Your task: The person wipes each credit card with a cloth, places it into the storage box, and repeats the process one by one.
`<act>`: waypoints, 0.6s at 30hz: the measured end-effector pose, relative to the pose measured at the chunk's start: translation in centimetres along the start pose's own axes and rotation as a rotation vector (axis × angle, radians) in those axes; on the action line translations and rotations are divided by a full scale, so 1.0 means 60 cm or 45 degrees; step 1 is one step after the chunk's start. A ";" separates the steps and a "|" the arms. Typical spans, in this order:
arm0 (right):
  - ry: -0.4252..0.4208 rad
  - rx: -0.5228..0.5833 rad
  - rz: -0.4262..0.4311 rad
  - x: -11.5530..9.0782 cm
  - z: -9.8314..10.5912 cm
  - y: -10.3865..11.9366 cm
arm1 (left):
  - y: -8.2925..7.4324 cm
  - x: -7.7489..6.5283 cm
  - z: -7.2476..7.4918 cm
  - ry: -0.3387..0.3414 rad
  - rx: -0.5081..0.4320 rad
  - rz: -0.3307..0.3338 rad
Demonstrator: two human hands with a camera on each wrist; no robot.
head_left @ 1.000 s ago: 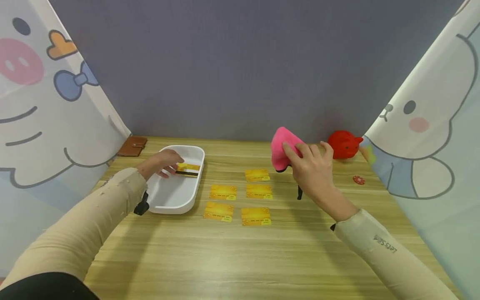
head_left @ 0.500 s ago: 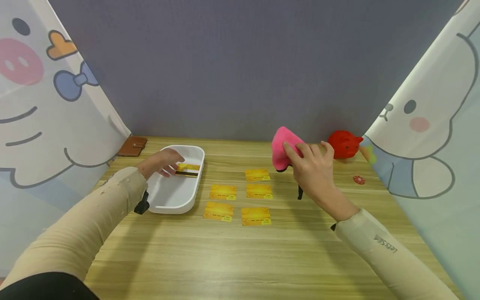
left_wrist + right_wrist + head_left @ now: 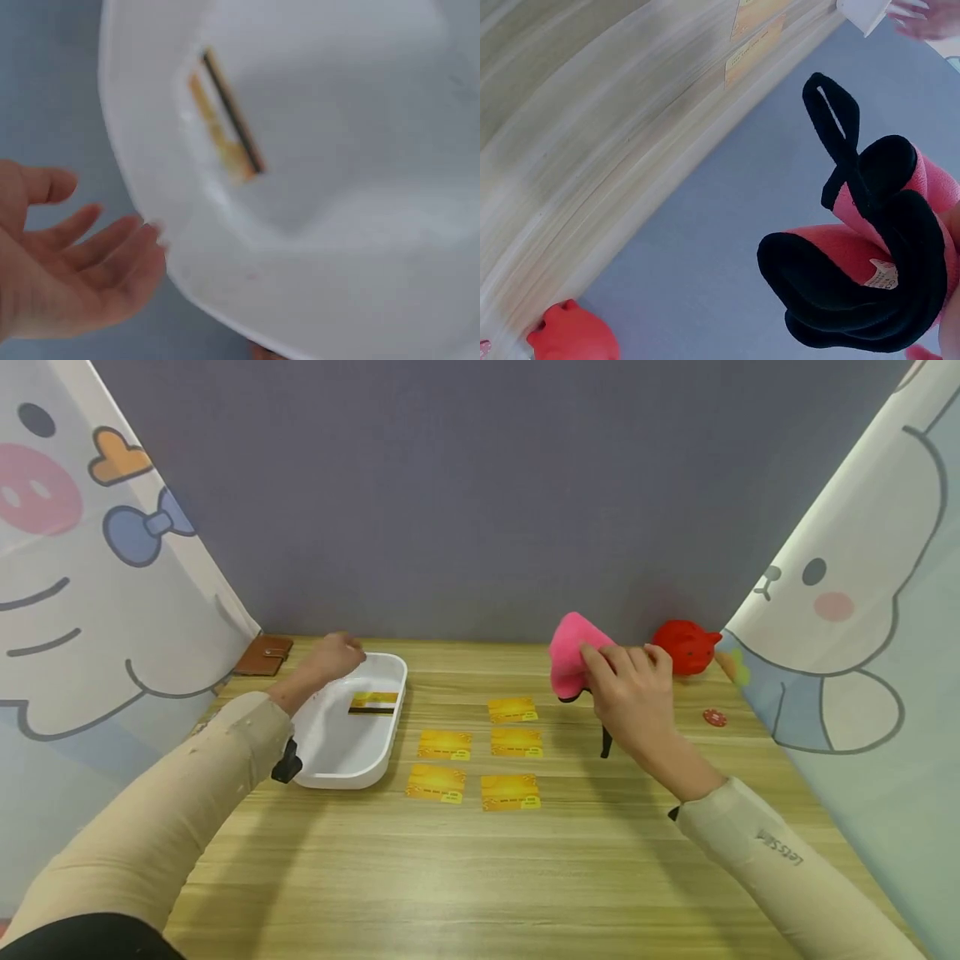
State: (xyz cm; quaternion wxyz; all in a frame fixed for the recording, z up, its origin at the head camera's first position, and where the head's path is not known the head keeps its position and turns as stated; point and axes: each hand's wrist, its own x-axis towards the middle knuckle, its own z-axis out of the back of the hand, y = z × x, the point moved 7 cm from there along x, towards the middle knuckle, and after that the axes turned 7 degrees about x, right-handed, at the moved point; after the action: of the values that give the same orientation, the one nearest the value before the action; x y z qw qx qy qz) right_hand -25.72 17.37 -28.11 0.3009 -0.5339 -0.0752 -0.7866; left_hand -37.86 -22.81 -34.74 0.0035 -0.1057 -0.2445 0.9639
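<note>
My left hand [image 3: 330, 662] is over the far left rim of a white tray [image 3: 386, 752], its fingers loosely bent around nothing. In the left wrist view the fingertips [image 3: 150, 229] overlap the tray's outer edge. A gold card [image 3: 373, 697] with a dark stripe lies inside the tray. My right hand [image 3: 633, 693] grips a pink cloth pouch [image 3: 573, 647] above the table. Black edging and a black loop [image 3: 832, 124] show on the pouch in the right wrist view, its folded mouth gaping with a pale label [image 3: 883, 274] inside.
Several gold cards [image 3: 510, 792] lie face up in the middle of the wooden table [image 3: 450, 885]. A red piggy bank [image 3: 684, 647] and a red poker chip [image 3: 715, 717] are at the right. A brown wallet [image 3: 262, 656] sits at the back left corner, by the grey partition [image 3: 480, 510].
My left hand has risen from beside the card in the tray to the tray's back left rim, uncovering the card. The right hand and pouch have shifted only slightly.
</note>
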 end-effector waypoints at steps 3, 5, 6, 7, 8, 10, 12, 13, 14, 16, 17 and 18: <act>0.015 -0.001 0.004 0.001 0.000 0.000 | -0.051 -0.009 0.028 -0.243 0.081 -0.116; 0.026 -0.008 -0.001 0.000 0.004 -0.005 | -0.098 -0.009 0.031 -0.306 0.095 -0.173; 0.030 -0.011 -0.004 0.000 0.006 -0.007 | -0.122 -0.006 0.027 -0.308 0.096 -0.207; 0.031 -0.015 -0.008 0.000 0.008 -0.009 | -0.147 -0.004 0.022 -0.286 0.092 -0.236; 0.031 -0.020 -0.012 0.000 0.009 -0.011 | -0.172 -0.002 0.014 -0.248 0.094 -0.264; 0.030 -0.031 -0.017 0.000 0.012 -0.014 | -0.217 0.006 -0.011 -0.139 0.136 -0.322; 0.024 -0.045 -0.020 -0.002 0.015 -0.015 | -0.253 0.012 -0.044 0.020 0.191 -0.366; 0.021 -0.053 -0.021 -0.002 0.016 -0.016 | -0.269 0.012 -0.062 0.106 0.222 -0.382; 0.021 -0.058 -0.022 -0.003 0.016 -0.016 | -0.281 0.015 -0.081 0.185 0.254 -0.401; 0.021 -0.066 -0.025 -0.005 0.018 -0.016 | -0.299 0.021 -0.118 0.308 0.326 -0.438; 0.020 -0.069 -0.028 -0.006 0.018 -0.016 | -0.305 0.022 -0.135 0.353 0.355 -0.448; 0.022 -0.070 -0.032 -0.007 0.019 -0.015 | -0.310 0.026 -0.151 0.380 0.388 -0.464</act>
State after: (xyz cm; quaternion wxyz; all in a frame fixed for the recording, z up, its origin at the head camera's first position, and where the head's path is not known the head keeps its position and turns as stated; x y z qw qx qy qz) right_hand -25.22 18.76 -27.81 0.2769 -0.5340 -0.0578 -0.7967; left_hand -38.34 -2.08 -34.07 0.2285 -0.1990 -0.1085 0.9468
